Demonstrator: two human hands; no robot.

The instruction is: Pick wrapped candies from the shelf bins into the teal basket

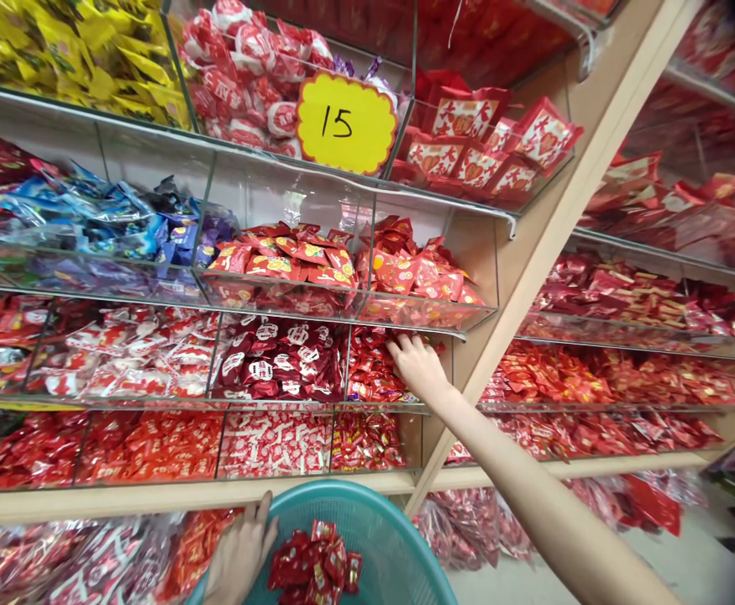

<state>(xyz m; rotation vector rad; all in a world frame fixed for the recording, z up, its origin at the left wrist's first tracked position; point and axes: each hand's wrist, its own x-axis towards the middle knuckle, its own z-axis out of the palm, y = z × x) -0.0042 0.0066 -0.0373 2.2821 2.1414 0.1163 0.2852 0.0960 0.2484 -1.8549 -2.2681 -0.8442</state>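
Observation:
My left hand point(241, 550) grips the rim of a teal plastic basket point(398, 538) at the bottom centre, thumb to the inside. A small heap of red wrapped candies point(317, 563) lies in the basket. My right hand point(418, 367) reaches into a shelf compartment of small red wrapped candies point(373, 365), its fingers slightly bent and apart over them. No candy shows in its fingers, and the fingertips are partly lost against the red wrappers.
Clear dividers split the shelves into compartments. Dark red packets point(282, 357) lie left of my right hand, red packets point(417, 269) above it. A yellow tag point(346, 123) reads 15. A slanting wooden post point(531, 252) stands at the right. Bagged candies point(70, 559) lie below the shelves.

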